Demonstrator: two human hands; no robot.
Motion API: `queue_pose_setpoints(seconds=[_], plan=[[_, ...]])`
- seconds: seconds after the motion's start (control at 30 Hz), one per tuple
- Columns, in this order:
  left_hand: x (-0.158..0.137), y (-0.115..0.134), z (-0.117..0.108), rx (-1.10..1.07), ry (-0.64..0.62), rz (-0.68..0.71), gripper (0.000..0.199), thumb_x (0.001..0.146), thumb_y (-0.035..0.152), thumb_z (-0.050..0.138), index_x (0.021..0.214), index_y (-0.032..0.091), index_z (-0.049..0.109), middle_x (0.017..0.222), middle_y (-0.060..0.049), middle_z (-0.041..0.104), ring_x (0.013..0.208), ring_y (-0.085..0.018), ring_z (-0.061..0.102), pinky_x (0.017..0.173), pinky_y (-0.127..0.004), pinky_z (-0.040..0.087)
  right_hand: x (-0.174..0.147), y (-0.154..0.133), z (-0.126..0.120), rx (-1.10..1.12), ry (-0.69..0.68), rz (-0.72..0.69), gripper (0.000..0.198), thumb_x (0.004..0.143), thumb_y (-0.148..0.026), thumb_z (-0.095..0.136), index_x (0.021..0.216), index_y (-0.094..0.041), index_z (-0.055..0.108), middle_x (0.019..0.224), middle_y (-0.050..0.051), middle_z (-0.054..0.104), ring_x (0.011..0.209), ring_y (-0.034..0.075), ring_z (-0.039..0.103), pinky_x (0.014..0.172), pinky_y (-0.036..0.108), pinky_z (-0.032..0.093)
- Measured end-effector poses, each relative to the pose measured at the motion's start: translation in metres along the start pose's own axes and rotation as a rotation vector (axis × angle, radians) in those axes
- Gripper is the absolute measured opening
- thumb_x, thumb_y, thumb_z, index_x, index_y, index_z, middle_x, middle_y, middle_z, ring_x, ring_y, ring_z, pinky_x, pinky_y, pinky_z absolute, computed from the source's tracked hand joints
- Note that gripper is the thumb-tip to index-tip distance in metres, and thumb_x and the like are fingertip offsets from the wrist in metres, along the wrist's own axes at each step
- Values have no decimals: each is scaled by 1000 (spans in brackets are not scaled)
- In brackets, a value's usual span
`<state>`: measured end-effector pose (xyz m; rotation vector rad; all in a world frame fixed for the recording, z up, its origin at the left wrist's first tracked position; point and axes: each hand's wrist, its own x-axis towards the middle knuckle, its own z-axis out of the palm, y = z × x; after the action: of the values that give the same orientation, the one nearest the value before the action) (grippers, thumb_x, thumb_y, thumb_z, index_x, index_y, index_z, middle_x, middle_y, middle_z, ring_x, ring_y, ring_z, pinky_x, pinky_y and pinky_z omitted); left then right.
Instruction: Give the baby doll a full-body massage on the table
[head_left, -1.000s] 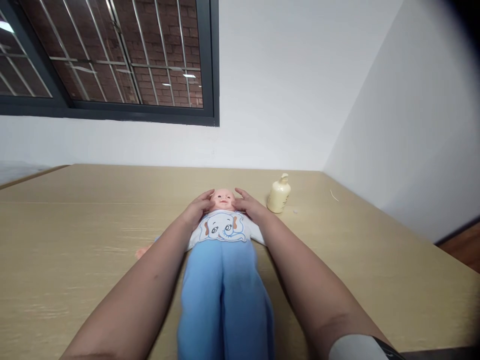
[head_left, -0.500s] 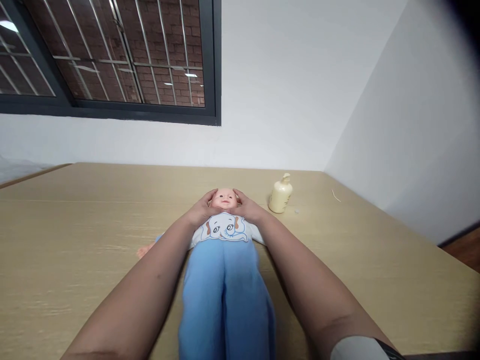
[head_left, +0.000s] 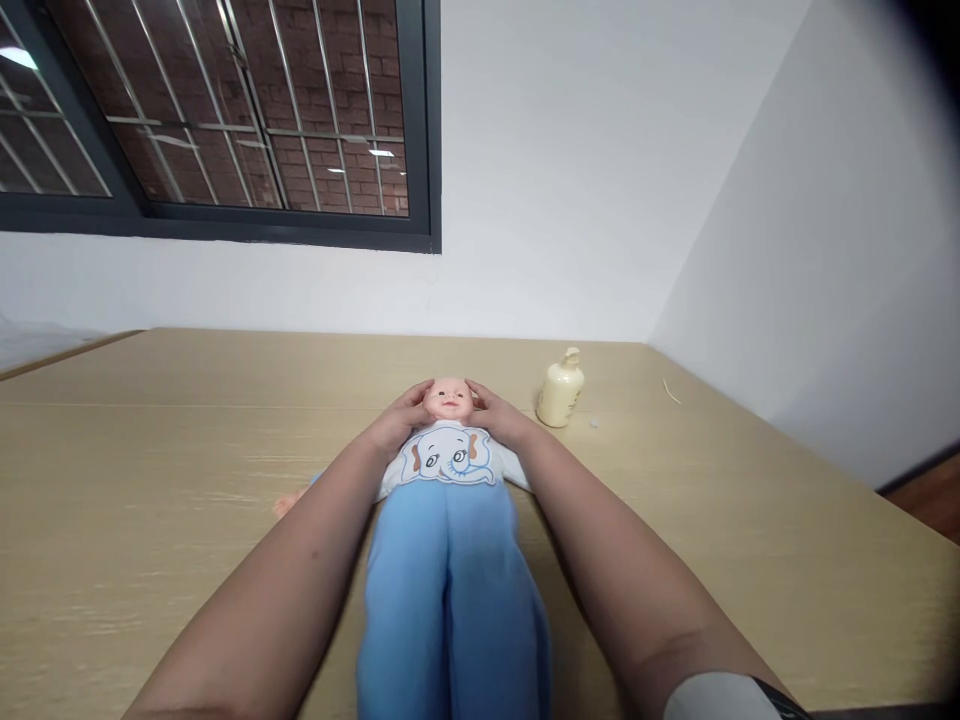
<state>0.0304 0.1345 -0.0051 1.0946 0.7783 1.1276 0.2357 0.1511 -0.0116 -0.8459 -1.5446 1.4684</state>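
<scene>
A baby doll (head_left: 448,560) in blue trousers and a white top with an elephant face lies on its back on the table, its head away from me. My left hand (head_left: 401,418) cups the left side of the doll's head, fingers curved around it and thumb by the cheek. On the opposite side my right hand (head_left: 498,416) holds the head in the same way. Both palms rest near the doll's shoulders. One doll hand sticks out past my left forearm; the other is hidden behind my right arm.
A cream pump bottle (head_left: 561,390) stands on the wooden table (head_left: 187,450), right of the doll's head. Beside it lies a small pale bit (head_left: 593,423), and farther right a thin pale strip (head_left: 671,391). White walls and a barred window (head_left: 247,110) rise behind.
Both thumbs have shifted from below the doll's chin outward to the sides of its head. The doll and bottle stay where they were.
</scene>
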Motion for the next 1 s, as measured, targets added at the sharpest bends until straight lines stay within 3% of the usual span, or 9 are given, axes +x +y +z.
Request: queue_pose_setpoints(seconds=[0.3,0.47,0.6,0.7,1.0], plan=[[11,-9,-12,-17,57,-4,72,59,14,66,130,17,58,129,-13,63,110,-32,65,88,-40,54,5,3,-3,114,35,51,67,60,-10,66,125,-26,60,114,2,70,102,23,66,81,29,54],[7,-8,-8,73,59,29,66,72,32,76,134,21,54,135,-13,59,117,-31,61,94,-40,52,2,2,-1,49,32,24,62,74,-28,74,133,-26,55,123,5,67,111,24,64,90,33,53],[-1,0,2,277,31,73,80,64,33,87,134,22,49,142,-14,52,119,-33,59,96,-40,52,0,3,3,-93,16,-30,82,67,-40,86,139,-24,48,132,10,61,118,28,61,96,37,52],[-4,4,5,309,-1,70,84,62,30,88,134,22,47,139,-15,54,118,-33,60,97,-43,51,3,6,4,-110,36,-55,93,63,-41,89,143,-24,44,138,11,56,121,28,59,99,39,51],[-9,10,8,281,13,30,84,61,24,87,135,22,46,138,-15,55,120,-33,59,97,-40,51,6,10,2,-106,19,-60,85,62,-34,89,137,-27,49,133,10,60,119,28,61,93,37,54]])
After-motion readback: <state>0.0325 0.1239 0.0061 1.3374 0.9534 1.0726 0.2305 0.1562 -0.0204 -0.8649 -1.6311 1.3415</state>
